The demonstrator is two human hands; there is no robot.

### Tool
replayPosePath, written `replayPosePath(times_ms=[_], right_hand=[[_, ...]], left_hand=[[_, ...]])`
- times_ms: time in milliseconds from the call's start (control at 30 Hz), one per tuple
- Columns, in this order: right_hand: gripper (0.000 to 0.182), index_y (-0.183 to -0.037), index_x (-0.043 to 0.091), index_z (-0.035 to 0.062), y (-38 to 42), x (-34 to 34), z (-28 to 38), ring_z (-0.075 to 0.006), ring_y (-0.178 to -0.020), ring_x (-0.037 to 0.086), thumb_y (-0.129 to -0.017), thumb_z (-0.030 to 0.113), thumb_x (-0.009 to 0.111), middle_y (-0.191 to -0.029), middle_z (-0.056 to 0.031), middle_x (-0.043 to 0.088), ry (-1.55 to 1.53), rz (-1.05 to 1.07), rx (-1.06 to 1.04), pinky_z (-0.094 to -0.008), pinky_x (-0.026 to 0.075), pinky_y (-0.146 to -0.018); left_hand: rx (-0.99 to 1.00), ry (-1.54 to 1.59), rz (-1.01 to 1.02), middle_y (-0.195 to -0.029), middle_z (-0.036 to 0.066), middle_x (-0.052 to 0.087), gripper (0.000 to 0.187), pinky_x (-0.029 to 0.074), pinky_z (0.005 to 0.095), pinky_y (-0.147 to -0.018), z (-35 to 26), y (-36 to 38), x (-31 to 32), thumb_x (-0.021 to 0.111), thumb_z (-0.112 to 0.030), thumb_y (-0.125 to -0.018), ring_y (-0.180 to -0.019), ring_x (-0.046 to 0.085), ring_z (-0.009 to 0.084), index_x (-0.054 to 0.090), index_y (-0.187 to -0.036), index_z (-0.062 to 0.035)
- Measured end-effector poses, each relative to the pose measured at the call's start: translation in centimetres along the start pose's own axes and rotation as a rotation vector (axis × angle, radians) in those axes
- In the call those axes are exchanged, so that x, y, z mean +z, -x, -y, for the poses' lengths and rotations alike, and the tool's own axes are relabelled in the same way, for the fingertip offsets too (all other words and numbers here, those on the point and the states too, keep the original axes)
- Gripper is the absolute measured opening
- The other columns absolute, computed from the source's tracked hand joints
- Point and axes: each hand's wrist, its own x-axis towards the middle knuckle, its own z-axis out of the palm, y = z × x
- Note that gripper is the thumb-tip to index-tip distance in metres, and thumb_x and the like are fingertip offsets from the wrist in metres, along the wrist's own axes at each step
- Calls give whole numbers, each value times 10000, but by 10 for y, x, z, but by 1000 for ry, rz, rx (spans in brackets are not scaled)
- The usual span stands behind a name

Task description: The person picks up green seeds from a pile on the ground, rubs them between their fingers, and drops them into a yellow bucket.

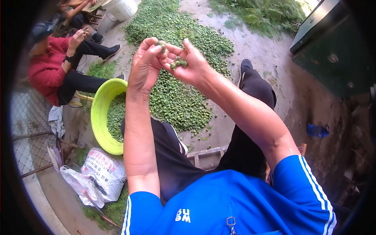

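Note:
Both my hands are raised over a wide pile of small green pods [178, 103] on the ground. My left hand [147, 64] pinches a green pod [161, 46] between thumb and fingertips. Palm up beside it, my right hand [188, 62] cups several green pods [179, 63], its thumb stretched out. The fingertips of the two hands meet or overlap. Below and left of my hands, a yellow-green bucket [98, 117] stands against my left forearm with green pods [116, 117] inside.
A person in red [49, 72] sits at the left, another person [72, 9] behind. A white bucket [122, 8], leafy plants [266, 13], a dark green metal box [333, 51], a blue bottle [317, 130] and a white sack [102, 170] lie or stand around.

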Motion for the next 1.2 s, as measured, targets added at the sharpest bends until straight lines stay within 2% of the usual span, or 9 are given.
replayPosePath(times_ms=[100, 300, 433, 533, 700, 767, 967, 1100, 1200], right_hand=[[714, -1203, 485, -89, 0, 1, 4, -296, -873, 580, -988, 512, 166, -1045, -204, 576, -38, 172, 58, -399, 507, -805], [709, -1278, 411, -88, 0, 8, 8, -360, -1207, 454, -986, 513, 175, -1293, -257, 450, 82, 35, -109, -468, 415, -1025], [724, -1271, 409, -101, -2, 7, 17, -373, -1253, 419, -984, 518, 166, -1322, -269, 430, 26, 77, -181, -474, 385, -1054], [714, -1288, 398, -96, 0, 13, 20, -374, -1288, 376, -987, 508, 166, -1330, -263, 430, 33, 114, -227, -489, 349, -1077], [710, -1286, 411, -86, 0, 12, 16, -369, -1289, 372, -986, 510, 170, -1323, -252, 443, 96, 104, -235, -496, 290, -1107], [707, -1270, 427, -91, -1, 13, 16, -368, -1291, 369, -988, 505, 171, -1318, -251, 446, 68, 115, -226, -493, 296, -1105], [728, -1257, 425, -98, -6, 11, 19, -368, -1247, 421, -978, 534, 194, -1278, -252, 462, 17, 106, -233, -462, 363, -1069], [721, -1242, 440, -98, -6, 13, 19, -373, -1231, 433, -980, 529, 199, -1255, -252, 478, 34, 92, -260, -468, 363, -1064], [710, -1265, 439, -95, -3, 13, 14, -352, -1256, 413, -990, 500, 168, -1286, -236, 476, 144, 96, -263, -462, 311, -1100]], left_hand=[[-63, 314, 58, -994, 91, 549, 210, 456, 252, -696, -4, 1, -6, 582, -52, -862, -793, 512, 140, 540, -1067, -38], [-62, 516, 33, -962, 86, 492, 218, 405, 234, -610, -10, 2, 4, 545, -116, -898, -742, 443, 144, 554, -1071, 16], [-55, 237, 24, -811, 21, 507, 235, 306, 187, -435, -1, 5, -5, 577, -209, -930, -613, 419, 79, 599, -1038, -2], [10, -398, -116, -674, -74, 505, 195, 231, 153, -404, 5, 10, 5, 661, -122, -870, -485, 341, -11, 625, -1049, -54], [305, -804, -17, -766, -77, 575, 237, 235, 135, -427, 22, 5, 15, 706, -114, -830, -505, 361, -35, 643, -1044, -35], [127, -667, -80, -865, -5, 652, 187, 416, 158, -586, 21, 8, 17, 694, -47, -823, -646, 471, 10, 654, -1000, -1], [-133, 145, -46, -880, 28, 566, 180, 297, 139, -402, 2, 6, 9, 589, -195, -915, -586, 451, 33, 561, -991, -34], [-60, -136, -32, -847, 3, 582, 166, 295, 143, -403, 7, 10, 10, 624, -144, -892, -591, 452, 46, 594, -1005, -26], [109, -598, -124, -753, -42, 590, 172, 388, 160, -541, 19, 8, 19, 706, -65, -815, -657, 494, 19, 657, -968, -4]])
